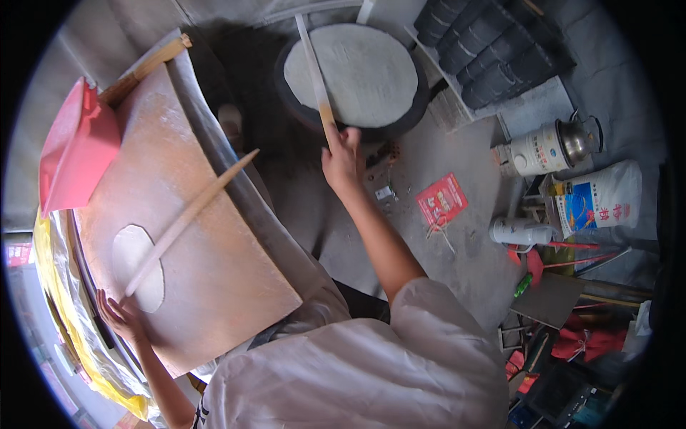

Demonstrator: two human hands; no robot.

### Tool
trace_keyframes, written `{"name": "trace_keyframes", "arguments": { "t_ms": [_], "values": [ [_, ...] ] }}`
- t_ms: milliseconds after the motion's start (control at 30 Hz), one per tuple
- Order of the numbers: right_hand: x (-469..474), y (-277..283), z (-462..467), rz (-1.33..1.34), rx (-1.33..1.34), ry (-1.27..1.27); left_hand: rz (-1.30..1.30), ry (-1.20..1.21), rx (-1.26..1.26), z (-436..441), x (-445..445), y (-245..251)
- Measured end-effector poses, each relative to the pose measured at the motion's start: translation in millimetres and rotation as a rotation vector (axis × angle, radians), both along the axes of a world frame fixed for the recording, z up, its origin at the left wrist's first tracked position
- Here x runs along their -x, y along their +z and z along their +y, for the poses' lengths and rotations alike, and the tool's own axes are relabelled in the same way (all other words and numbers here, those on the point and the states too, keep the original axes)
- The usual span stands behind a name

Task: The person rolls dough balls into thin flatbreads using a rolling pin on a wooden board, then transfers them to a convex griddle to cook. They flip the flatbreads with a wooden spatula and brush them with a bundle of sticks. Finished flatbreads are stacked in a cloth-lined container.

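Note:
My right hand (344, 161) is closed around the near end of a long flat wooden stick (314, 72), which lies over the left part of a large pale flatbread sheet (364, 75) on a round dark griddle (422, 102). On the wooden board (236, 257) to the left lies a small oval of rolled dough (128, 246). A tapered wooden rolling pin (198, 206) rests slantwise over that dough and sticks out past the board's edge. My left hand (120, 320) is at the pin's lower end, fingers spread on the board; whether it touches the pin cannot be told.
A pink plastic scoop or basin (88, 155) stands at the board's far left, near a wooden bar (144, 69). A red printed sheet (442, 198) lies on the floor. A metal-topped canister (552, 147), a white sack (616, 198) and a thermos jug (520, 231) stand at the right.

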State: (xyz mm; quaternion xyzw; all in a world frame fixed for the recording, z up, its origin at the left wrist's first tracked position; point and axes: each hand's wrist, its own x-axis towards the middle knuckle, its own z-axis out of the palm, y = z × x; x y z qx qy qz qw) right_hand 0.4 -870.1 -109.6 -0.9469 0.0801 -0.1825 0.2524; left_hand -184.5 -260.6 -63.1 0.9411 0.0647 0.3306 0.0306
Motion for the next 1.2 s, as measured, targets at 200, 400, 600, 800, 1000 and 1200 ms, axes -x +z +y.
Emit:
{"name": "trace_keyframes", "arguments": {
  "t_ms": [200, 400, 600, 800, 1000, 1200],
  "values": [
    [34.1, -12.1, -72.7, -0.26, -0.411, -0.125, 0.032, 0.224, 0.174, -5.3, 12.8, 13.7],
    [29.4, -259.0, -183.2, 0.427, -0.665, -0.412, 0.07, 0.71, 0.124, 53.3, 41.5, 1.0],
    [-45.1, -310.9, -172.8, 0.425, -0.822, -0.363, -0.04, 0.843, 0.355, 13.1, 60.2, 46.4],
    [-40.0, -318.5, -190.2, 0.528, -0.969, -0.194, -0.035, 0.808, 0.327, -18.6, 74.8, 64.3],
    [-33.1, -358.2, -210.2, 0.517, -1.035, -0.125, 0.003, 0.778, 0.36, -24.3, 65.4, 62.3],
    [-42.0, -409.0, -220.4, 0.754, -0.047, 0.142, -0.031, 0.737, 0.389, -9.8, 93.2, 41.6]
  ]
}}
